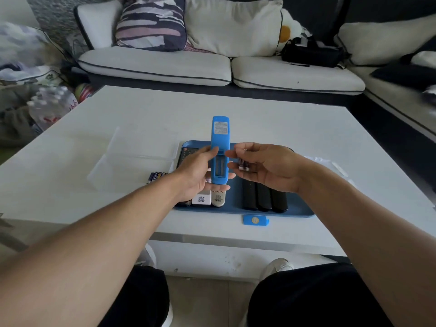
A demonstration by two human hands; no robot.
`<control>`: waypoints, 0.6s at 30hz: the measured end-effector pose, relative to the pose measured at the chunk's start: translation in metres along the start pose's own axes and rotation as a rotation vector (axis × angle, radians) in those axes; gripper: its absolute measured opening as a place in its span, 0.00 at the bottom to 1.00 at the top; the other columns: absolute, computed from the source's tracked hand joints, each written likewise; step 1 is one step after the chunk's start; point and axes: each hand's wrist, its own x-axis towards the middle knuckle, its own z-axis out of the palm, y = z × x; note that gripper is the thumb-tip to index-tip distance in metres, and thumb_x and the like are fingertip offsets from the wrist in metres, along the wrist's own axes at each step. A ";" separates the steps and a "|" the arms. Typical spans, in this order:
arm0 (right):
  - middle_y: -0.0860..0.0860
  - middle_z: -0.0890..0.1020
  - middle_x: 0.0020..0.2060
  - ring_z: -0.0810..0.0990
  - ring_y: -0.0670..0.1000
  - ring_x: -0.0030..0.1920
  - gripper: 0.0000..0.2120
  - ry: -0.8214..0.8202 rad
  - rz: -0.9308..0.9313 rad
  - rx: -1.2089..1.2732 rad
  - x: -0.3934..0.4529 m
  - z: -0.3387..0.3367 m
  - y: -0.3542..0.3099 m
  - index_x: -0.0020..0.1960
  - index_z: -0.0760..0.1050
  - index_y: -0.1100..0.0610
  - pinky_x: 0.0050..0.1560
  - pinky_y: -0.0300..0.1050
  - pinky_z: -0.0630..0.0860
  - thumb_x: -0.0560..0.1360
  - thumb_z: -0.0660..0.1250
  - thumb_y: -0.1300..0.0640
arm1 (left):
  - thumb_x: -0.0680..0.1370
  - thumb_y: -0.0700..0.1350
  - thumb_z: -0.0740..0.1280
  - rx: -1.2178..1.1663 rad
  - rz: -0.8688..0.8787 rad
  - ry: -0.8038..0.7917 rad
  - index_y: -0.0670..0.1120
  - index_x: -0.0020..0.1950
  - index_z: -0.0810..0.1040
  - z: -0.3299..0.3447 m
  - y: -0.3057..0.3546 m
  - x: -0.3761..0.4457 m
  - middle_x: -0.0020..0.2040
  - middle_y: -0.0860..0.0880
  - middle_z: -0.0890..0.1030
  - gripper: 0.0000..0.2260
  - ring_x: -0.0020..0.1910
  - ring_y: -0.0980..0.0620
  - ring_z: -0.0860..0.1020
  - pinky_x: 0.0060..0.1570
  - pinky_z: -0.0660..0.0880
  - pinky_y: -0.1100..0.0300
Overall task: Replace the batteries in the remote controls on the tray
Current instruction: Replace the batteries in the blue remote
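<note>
The right hand [266, 166] is half curled, fingers bent round a pair of small dark cylindrical batteries [244, 165] that sit loosely against the palm side of the fingers, thumb hovering above them. The left hand [200, 171] grips the long bright-blue plastic remote control [220, 147], back side up, with the thumb on its left edge and the fingers wrapped beneath; its battery bay is uncovered and looks empty.

The likeliest slip is a battery rolling out of that loose hold, since two are carried at once and one must be singled out to seat it. A second risk is seating a cell the wrong way round, as the bay markings are too small to read here. Mixing these cells with the row of small dark batteries [157, 177] lying on the white table [236, 109] left of the tray would also spoil the job; which set is fresh I cannot tell.

The blue rectangular tray [299, 212] lies under both hands, holding two pale remotes [210, 198] and three black remotes [264, 197]. The small blue battery cover [256, 220] rests on the table just in front of the tray, near the edge, where a sleeve or forearm could knock it off
</note>
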 end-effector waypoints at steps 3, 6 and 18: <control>0.53 0.85 0.55 0.84 0.51 0.48 0.08 0.008 0.011 0.074 0.001 -0.001 0.000 0.59 0.77 0.58 0.59 0.46 0.80 0.82 0.63 0.60 | 0.86 0.52 0.58 -0.013 0.001 -0.016 0.47 0.68 0.76 0.001 0.000 -0.001 0.54 0.41 0.83 0.16 0.47 0.41 0.86 0.39 0.83 0.45; 0.53 0.86 0.53 0.81 0.50 0.46 0.07 0.017 0.021 0.129 0.001 0.000 -0.001 0.57 0.77 0.58 0.50 0.43 0.79 0.81 0.65 0.59 | 0.86 0.52 0.57 -0.028 0.002 -0.025 0.46 0.67 0.76 0.002 -0.001 -0.001 0.47 0.43 0.86 0.16 0.48 0.40 0.86 0.42 0.84 0.43; 0.49 0.86 0.49 0.73 0.44 0.38 0.07 0.119 -0.023 0.038 0.000 -0.005 -0.004 0.55 0.81 0.56 0.41 0.36 0.71 0.80 0.66 0.57 | 0.86 0.53 0.56 -0.122 0.034 -0.056 0.47 0.64 0.77 0.003 0.002 -0.003 0.51 0.44 0.86 0.16 0.55 0.38 0.84 0.52 0.80 0.37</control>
